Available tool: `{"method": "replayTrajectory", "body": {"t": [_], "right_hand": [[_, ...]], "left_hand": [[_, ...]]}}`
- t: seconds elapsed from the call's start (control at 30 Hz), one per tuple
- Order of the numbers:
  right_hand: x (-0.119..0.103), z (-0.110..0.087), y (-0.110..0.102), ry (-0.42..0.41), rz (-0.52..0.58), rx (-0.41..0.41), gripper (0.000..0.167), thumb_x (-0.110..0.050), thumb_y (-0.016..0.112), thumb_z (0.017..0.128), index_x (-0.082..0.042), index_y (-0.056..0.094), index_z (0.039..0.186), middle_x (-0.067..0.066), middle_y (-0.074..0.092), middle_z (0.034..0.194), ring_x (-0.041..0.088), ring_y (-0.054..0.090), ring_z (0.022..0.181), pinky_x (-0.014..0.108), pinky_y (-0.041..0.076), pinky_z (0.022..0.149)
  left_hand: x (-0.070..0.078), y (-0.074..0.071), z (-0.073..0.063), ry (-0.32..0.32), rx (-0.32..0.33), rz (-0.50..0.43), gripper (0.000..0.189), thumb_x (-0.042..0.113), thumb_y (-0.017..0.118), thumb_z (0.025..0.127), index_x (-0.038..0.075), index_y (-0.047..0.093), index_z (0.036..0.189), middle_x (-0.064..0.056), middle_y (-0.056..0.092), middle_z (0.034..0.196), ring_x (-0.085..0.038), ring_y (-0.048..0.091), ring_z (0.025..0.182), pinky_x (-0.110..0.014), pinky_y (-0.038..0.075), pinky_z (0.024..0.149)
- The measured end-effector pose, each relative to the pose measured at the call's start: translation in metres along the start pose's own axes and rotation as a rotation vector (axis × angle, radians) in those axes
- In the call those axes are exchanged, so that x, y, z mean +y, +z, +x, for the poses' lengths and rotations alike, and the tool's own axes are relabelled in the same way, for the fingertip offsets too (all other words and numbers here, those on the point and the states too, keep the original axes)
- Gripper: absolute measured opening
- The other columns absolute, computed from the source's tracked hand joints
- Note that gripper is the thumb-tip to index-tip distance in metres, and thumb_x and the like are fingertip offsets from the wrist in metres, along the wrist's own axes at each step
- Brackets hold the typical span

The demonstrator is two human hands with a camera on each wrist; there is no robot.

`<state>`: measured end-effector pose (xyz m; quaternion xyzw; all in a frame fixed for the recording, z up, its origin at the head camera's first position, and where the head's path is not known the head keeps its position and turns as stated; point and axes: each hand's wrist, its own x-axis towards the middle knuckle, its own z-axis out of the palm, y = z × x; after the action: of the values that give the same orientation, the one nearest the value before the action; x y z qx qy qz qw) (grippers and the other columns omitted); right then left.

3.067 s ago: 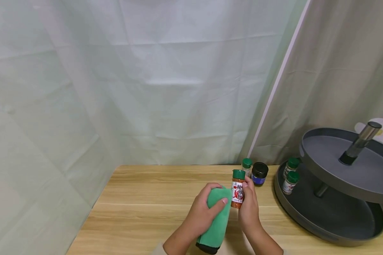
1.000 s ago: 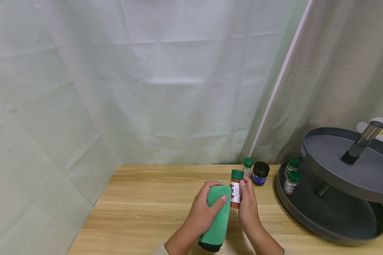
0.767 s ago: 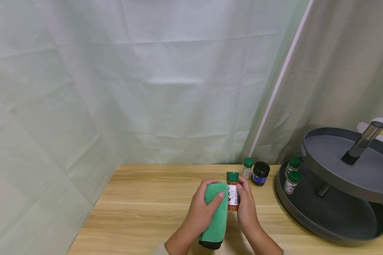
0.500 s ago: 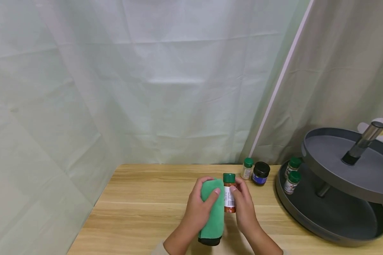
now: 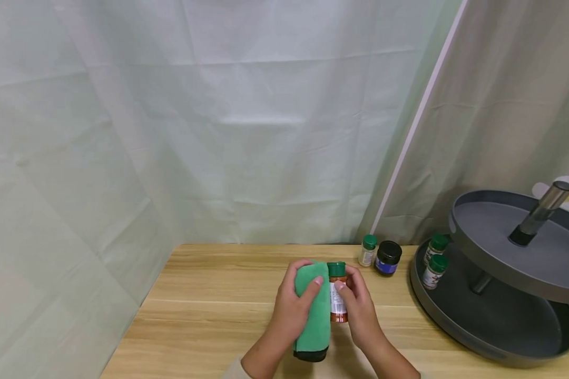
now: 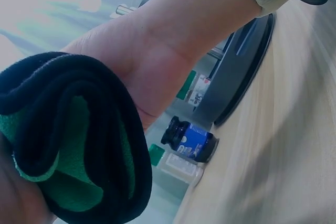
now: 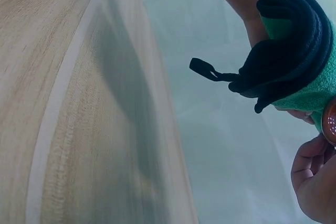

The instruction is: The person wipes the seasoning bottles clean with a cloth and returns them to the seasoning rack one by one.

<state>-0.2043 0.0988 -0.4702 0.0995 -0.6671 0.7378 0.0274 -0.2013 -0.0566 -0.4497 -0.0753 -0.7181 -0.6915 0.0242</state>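
My left hand [image 5: 288, 305] grips a folded green cloth [image 5: 316, 316] with black edging, thumb across its front. Pinched upright in my right hand [image 5: 359, 308] is a spice bottle [image 5: 337, 302] with a green cap, red-orange contents and a white barcode label. The cloth lies against the bottle's left side, both held above the table. In the left wrist view the rolled black edge of the cloth [image 6: 94, 129] fills the near left. From the right wrist, the bottle's base [image 7: 329, 123] shows at the right edge, beside the cloth [image 7: 310, 90] and its small black loop.
A green-capped bottle [image 5: 367, 251] and a black-lidded jar [image 5: 388, 258] stand at the back of the wooden table [image 5: 208, 305]. To the right is a two-tier grey turntable rack [image 5: 493, 347], with two green-capped bottles [image 5: 434, 271] on its lower tier. Curtains hang behind.
Both hands have moved slightly left and toward me with cloth and bottle. The bottle has turned: its front label with the chili picture has given way to the barcode side.
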Motion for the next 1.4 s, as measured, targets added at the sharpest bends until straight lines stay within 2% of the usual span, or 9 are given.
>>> {"method": "replayTrajectory", "body": {"t": [0.13, 0.37, 0.5, 0.63, 0.8, 1.0, 1.17, 1.4], "right_hand": [[-0.001, 0.001, -0.001, 0.015, -0.021, 0.055, 0.026, -0.019, 0.044, 0.108, -0.013, 0.047, 0.133, 0.003, 0.058, 0.109, 0.016, 0.062, 0.089, 0.034, 0.059, 0.071], [-0.005, 0.002, -0.006, 0.033, -0.046, 0.152, 0.033, -0.027, 0.036, 0.111, -0.012, 0.038, 0.140, 0.004, 0.053, 0.111, 0.015, 0.060, 0.087, 0.030, 0.056, 0.070], [-0.006, 0.002, -0.008, 0.048, -0.031, 0.189, 0.035, -0.032, 0.031, 0.112, -0.014, 0.035, 0.141, 0.006, 0.052, 0.110, 0.015, 0.060, 0.087, 0.029, 0.055, 0.071], [-0.006, 0.002, -0.010, 0.066, 0.005, 0.178, 0.038, -0.035, 0.022, 0.112, -0.015, 0.035, 0.141, 0.003, 0.052, 0.110, 0.014, 0.059, 0.089, 0.029, 0.055, 0.073], [-0.005, 0.003, -0.009, 0.042, 0.038, 0.136, 0.039, -0.027, 0.018, 0.110, -0.010, 0.036, 0.141, -0.001, 0.054, 0.112, 0.012, 0.059, 0.092, 0.028, 0.053, 0.078], [-0.006, 0.002, -0.006, 0.032, 0.032, 0.066, 0.038, -0.022, 0.025, 0.109, -0.007, 0.037, 0.142, 0.003, 0.054, 0.117, 0.015, 0.062, 0.095, 0.032, 0.057, 0.078], [-0.005, 0.002, -0.005, 0.024, 0.036, 0.047, 0.033, -0.019, 0.033, 0.108, -0.007, 0.040, 0.139, 0.000, 0.055, 0.116, 0.015, 0.060, 0.097, 0.032, 0.056, 0.080], [-0.003, 0.000, -0.001, 0.033, -0.001, -0.012, 0.032, -0.017, 0.042, 0.107, -0.009, 0.044, 0.138, 0.007, 0.056, 0.117, 0.018, 0.060, 0.098, 0.034, 0.058, 0.079]], "left_hand": [[0.000, 0.001, -0.001, -0.023, -0.047, 0.029, 0.038, 0.039, 0.064, 0.099, 0.026, 0.050, 0.132, -0.012, 0.059, 0.121, -0.022, 0.062, 0.093, -0.036, 0.056, 0.070], [0.000, 0.008, -0.005, -0.037, -0.140, 0.091, 0.037, 0.041, 0.064, 0.098, 0.030, 0.051, 0.131, -0.006, 0.059, 0.121, -0.022, 0.061, 0.096, -0.037, 0.054, 0.071], [-0.001, 0.011, -0.007, -0.033, -0.163, 0.135, 0.038, 0.043, 0.065, 0.098, 0.029, 0.053, 0.132, -0.004, 0.059, 0.122, -0.021, 0.059, 0.098, -0.036, 0.052, 0.071], [-0.002, 0.012, -0.007, -0.040, -0.147, 0.149, 0.040, 0.044, 0.065, 0.097, 0.029, 0.052, 0.133, -0.004, 0.059, 0.123, -0.020, 0.059, 0.098, -0.035, 0.052, 0.071], [-0.004, 0.013, -0.006, -0.044, -0.102, 0.136, 0.040, 0.043, 0.064, 0.098, 0.029, 0.052, 0.133, -0.005, 0.058, 0.123, -0.021, 0.059, 0.097, -0.034, 0.052, 0.072], [-0.006, 0.009, -0.003, -0.028, -0.030, 0.105, 0.036, 0.042, 0.065, 0.097, 0.031, 0.053, 0.129, -0.007, 0.059, 0.120, -0.022, 0.060, 0.096, -0.037, 0.053, 0.073], [-0.005, 0.006, -0.001, -0.029, -0.005, 0.063, 0.038, 0.042, 0.065, 0.098, 0.029, 0.052, 0.131, -0.009, 0.060, 0.120, -0.022, 0.061, 0.095, -0.038, 0.055, 0.072], [-0.001, 0.001, 0.001, -0.013, 0.048, 0.014, 0.039, 0.038, 0.063, 0.100, 0.025, 0.050, 0.134, -0.012, 0.059, 0.123, -0.024, 0.061, 0.097, -0.038, 0.056, 0.074]]}}
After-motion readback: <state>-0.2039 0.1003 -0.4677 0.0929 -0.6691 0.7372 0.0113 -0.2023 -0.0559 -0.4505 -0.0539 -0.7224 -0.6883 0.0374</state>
